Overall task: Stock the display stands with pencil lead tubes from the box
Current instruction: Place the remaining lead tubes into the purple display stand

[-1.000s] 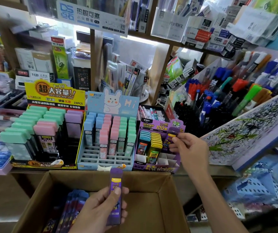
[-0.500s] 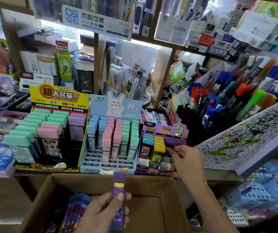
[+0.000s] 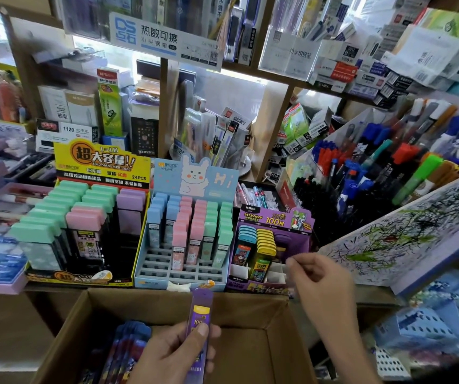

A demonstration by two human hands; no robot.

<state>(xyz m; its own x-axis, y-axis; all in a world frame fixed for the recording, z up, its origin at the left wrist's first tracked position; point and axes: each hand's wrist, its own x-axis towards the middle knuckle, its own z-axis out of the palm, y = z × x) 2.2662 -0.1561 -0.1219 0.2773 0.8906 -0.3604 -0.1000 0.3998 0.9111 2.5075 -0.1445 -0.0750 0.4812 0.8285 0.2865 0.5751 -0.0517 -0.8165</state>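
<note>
1. Low in the cardboard box (image 3: 139, 299), at its left side: a stack of spare tubes (image 3: 128, 345), long axes running away from the viewer.
2. Over the box's middle: left hand (image 3: 175, 356) wrapped round a purple tube (image 3: 199, 314), thumb pressed on its front, long axis near upright, cap end up.
3. Up and right of that tube: the purple stand (image 3: 274, 220), with empty front slots (image 3: 274, 273) beside the yellow row (image 3: 265, 239). Probably the target, so a lift forward and rightward, tube kept upright.
4. Farthest right: right hand (image 3: 322, 281), fingers loosely curled, holding nothing, nearer the slots than the left. Half a second back, pushed into the stand; now drawn clear of it.
</note>
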